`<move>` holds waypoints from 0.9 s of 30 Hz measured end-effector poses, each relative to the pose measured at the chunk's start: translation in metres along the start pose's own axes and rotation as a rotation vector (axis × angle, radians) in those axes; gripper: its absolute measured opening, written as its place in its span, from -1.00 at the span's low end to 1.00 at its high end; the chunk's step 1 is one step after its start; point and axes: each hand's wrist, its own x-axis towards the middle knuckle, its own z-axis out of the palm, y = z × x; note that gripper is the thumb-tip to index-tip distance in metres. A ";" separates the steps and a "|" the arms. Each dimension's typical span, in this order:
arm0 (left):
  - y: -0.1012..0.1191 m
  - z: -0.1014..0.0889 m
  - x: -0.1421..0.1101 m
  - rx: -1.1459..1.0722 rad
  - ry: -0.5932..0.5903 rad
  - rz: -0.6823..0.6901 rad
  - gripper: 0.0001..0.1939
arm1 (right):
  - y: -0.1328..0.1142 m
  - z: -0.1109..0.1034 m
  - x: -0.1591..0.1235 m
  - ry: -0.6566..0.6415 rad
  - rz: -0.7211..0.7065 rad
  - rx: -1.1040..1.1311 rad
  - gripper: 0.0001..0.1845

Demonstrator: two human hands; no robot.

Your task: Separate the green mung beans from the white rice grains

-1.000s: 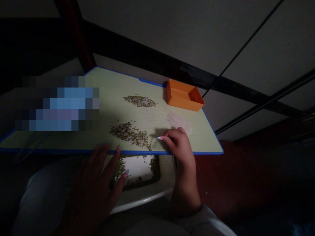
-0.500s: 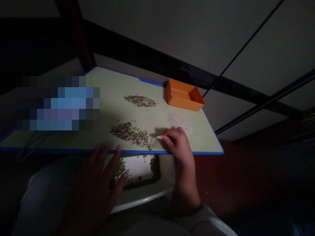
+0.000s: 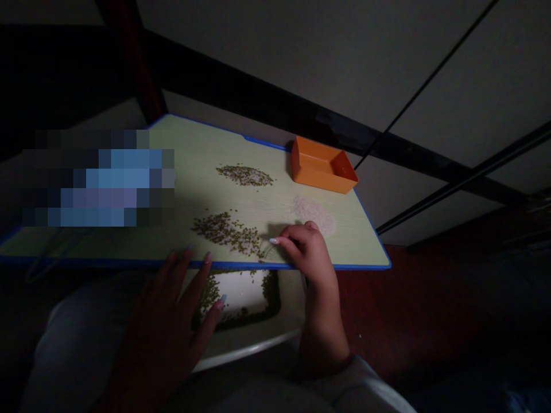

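Observation:
A pale green board (image 3: 193, 143) with a blue edge lies in front of me. My right hand (image 3: 307, 249) is just right of the near pile of mixed green beans and pale grains (image 3: 228, 232). Its thumb and forefinger are pinched together, and a faint thin curved thing shows by the fingertips, too unclear to name. Behind that hand lies a heap of whitish grains (image 3: 312, 211). My left hand (image 3: 167, 315) is spread in shadow, fingertips at the board's near edge, holding nothing.
Farther back on the board lies another mixed pile (image 3: 245, 175). An orange open box (image 3: 325, 180) stands at the back right. Below the near edge, a pale tray (image 3: 253, 347) holds green beans round its white bottom. A pixelated patch covers the board's left part.
My right hand has shifted slightly left, toward the near pile, still pinched. The left hand has stayed in place.

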 end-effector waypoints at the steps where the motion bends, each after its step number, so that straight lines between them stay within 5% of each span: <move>1: 0.000 0.000 0.000 0.001 0.003 0.002 -0.32 | 0.000 0.000 0.000 0.004 -0.001 0.007 -0.65; 27: 0.001 -0.003 0.000 -0.028 -0.041 -0.025 -0.32 | -0.001 0.003 0.001 0.032 0.039 -0.067 -0.62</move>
